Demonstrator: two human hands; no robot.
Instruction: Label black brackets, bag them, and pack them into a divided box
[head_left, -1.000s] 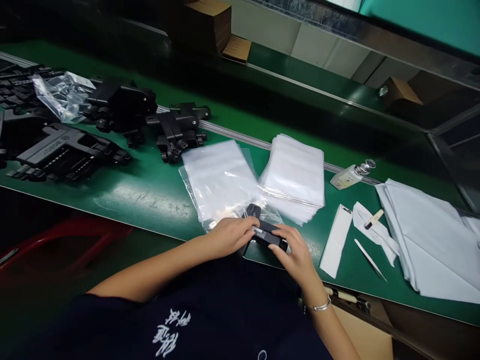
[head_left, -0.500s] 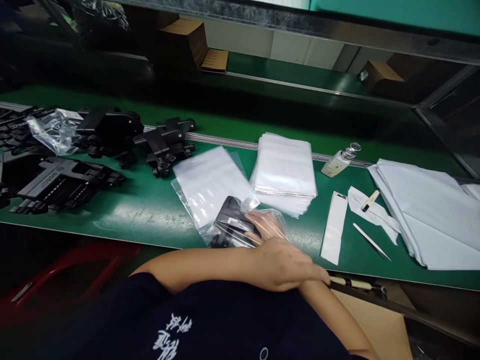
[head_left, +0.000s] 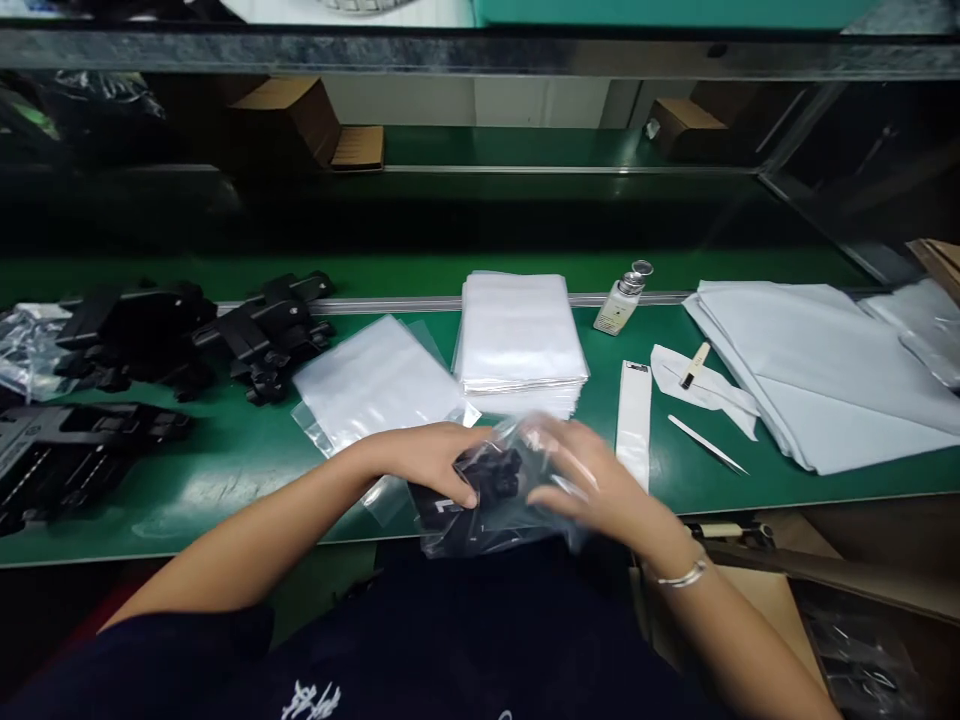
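Both my hands hold a clear plastic bag (head_left: 480, 520) with a black plastic part (head_left: 487, 480) inside it, at the near edge of the green bench (head_left: 247, 460). My left hand (head_left: 420, 460) grips the bag's left side, fingers curled over the part. My right hand (head_left: 592, 485) is on the bag's right side; it is blurred by motion, with the film over its fingers. Just beyond lie a loose pile of clear bags (head_left: 375, 380) and a neat stack of bags (head_left: 517, 335).
Black plastic assemblies (head_left: 262, 330) lie at the left, one more (head_left: 67, 455) nearer the front edge. To the right are a white strip (head_left: 634, 410), tweezers (head_left: 705, 443), a small pump bottle (head_left: 619, 305) and a stack of white sheets (head_left: 817, 365). Cardboard boxes (head_left: 285, 120) stand at the back.
The black part went from bare in my hands into a clear bag. My arms uncrossed and both hands now hold the bagged part off the bench edge. The view has swung right.
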